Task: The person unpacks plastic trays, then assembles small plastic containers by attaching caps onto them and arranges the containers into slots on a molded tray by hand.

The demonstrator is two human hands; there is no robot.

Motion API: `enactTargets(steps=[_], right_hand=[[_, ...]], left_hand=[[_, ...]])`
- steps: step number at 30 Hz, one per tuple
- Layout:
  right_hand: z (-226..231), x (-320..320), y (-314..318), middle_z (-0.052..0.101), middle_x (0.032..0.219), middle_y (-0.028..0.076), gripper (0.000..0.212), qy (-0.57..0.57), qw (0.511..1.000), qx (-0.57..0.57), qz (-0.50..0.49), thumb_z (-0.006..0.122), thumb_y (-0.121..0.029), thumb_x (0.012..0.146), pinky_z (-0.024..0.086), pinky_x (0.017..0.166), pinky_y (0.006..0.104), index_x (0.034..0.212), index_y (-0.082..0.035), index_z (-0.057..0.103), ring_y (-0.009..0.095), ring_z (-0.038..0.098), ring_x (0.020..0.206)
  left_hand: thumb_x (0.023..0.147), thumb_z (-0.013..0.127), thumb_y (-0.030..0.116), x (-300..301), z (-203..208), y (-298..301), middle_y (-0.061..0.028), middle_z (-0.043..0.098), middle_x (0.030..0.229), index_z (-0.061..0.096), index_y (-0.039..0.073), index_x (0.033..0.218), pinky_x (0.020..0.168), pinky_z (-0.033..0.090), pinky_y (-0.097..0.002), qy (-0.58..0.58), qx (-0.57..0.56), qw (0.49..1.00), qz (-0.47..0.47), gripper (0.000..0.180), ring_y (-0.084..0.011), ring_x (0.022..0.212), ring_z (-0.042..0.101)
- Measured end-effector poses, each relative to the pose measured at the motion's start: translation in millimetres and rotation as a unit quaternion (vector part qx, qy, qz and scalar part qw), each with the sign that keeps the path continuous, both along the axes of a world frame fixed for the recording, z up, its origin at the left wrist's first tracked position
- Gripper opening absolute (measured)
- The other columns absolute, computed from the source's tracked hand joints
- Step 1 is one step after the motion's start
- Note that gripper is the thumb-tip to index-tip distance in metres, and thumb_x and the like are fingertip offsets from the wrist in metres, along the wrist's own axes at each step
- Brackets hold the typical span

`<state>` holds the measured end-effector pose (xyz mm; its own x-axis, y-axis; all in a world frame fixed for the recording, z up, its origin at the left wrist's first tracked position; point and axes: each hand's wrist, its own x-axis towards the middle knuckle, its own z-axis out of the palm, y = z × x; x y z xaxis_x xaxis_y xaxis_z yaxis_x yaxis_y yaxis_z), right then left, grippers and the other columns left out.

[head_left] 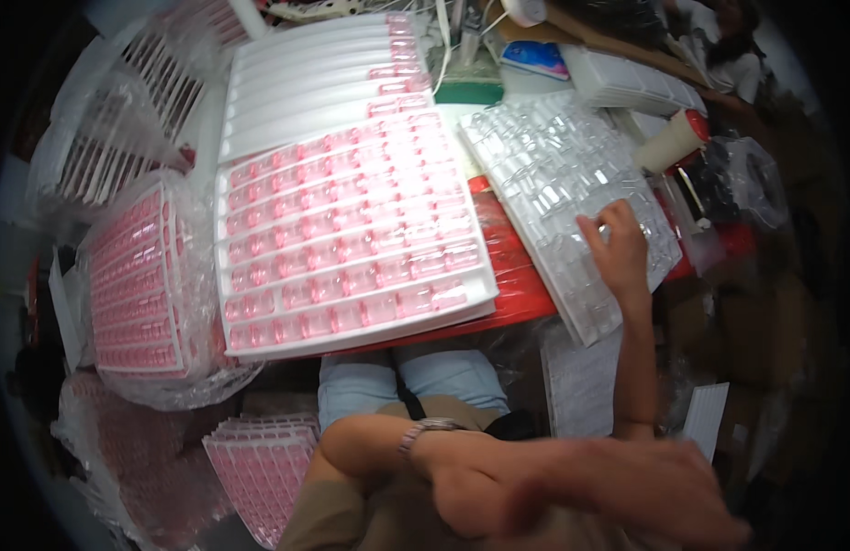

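Clear pieces (553, 174), small and block-like, lie in close rows on a white tray (533, 253) directly beneath and around the right hand (618, 243). The right hand is bent over them, thumb and fingers curled; whether a piece is pinched between the tips cannot be told. The left hand (586, 482), blurred, lies nearer the wearer's body, crossing in front of the right forearm; whether it is clenched, released or grasping something cannot be told. A wristwatch (425, 432) encircles the left wrist.

The step in hand appears to be the handling of single pieces at the tray. The next move would call for a fine fingertip grip on one piece, leaving its close-set neighbours undisturbed.

To the left of the right hand, a red covering (512, 266) shows between this tray and a broad panel of pink pieces (342, 225). Beyond that panel, farther from both hands, a ribbed white panel (301, 92) bears pink pieces mainly at its right end. Beyond the right hand, to its right, stands a pale roll with a red end (673, 142).
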<state>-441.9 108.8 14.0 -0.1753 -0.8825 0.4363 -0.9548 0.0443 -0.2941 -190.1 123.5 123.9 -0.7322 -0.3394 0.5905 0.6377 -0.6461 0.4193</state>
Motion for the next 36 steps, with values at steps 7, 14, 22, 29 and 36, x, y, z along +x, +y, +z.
enactTargets(steps=[7,14,22,29,36], right_hand=[[32.6,33.5,7.1,0.052,0.071,-0.002,0.014,-0.532,0.838,0.066,0.106,0.056,-0.013,0.089,0.035,0.052,0.0205,0.085,0.0,0.059,0.004,0.045,0.06],[35.0,117.0,-18.2,0.051,0.069,-0.003,0.02,-0.614,0.761,0.16,0.133,0.059,-0.007,0.086,0.029,0.049,0.0149,0.104,0.001,0.059,0.001,0.042,0.058],[96.2,129.0,-37.4,0.058,0.069,0.001,0.017,-0.374,0.863,0.266,0.211,0.055,-0.002,0.087,0.034,0.051,0.0167,0.102,0.002,0.062,0.003,0.049,0.059],[141.6,207.0,-117.3,0.067,0.078,0.01,0.025,-0.209,0.868,0.175,0.415,0.056,-0.003,0.086,0.051,0.064,0.0208,0.11,-0.001,0.062,0.01,0.065,0.073],[11.6,286.7,-86.8,0.067,0.072,0.005,0.019,-0.357,0.857,0.11,0.355,0.073,-0.006,0.075,0.043,0.047,0.0198,0.092,-0.001,0.069,0.004,0.054,0.054]], left_hand=[[0.09,0.052,0.036,66.8,-104.8,-8.4,-0.0108,0.057,0.11,0.056,0.002,0.117,0.085,0.041,-0.031,-0.314,-0.234,0.897,0.207,0.044,-0.0207,0.099,0.054],[0.074,0.069,0.004,212.8,-119.6,-42.0,-0.0078,0.064,0.085,0.064,0.003,0.09,0.068,0.046,-0.0299,-0.5,-0.387,0.539,0.556,0.016,-0.0202,0.076,0.059],[0.073,0.066,0.004,285.6,-144.9,-84.5,-0.0063,0.055,0.09,0.065,0.005,0.095,0.067,0.044,-0.0318,-0.623,-0.324,0.384,0.599,0.022,-0.0219,0.078,0.055],[0.065,0.073,0.015,262.3,-133.3,-94.3,-0.002,0.056,0.092,0.066,0.008,0.096,0.078,0.04,-0.0358,-0.591,-0.51,0.305,0.545,0.033,-0.0217,0.091,0.052],[0.073,0.072,0.011,241.0,-138.8,-83.2,-0.0065,0.056,0.095,0.061,0.003,0.097,0.077,0.045,-0.0312,-0.52,-0.332,0.49,0.616,0.028,-0.0203,0.088,0.055]])
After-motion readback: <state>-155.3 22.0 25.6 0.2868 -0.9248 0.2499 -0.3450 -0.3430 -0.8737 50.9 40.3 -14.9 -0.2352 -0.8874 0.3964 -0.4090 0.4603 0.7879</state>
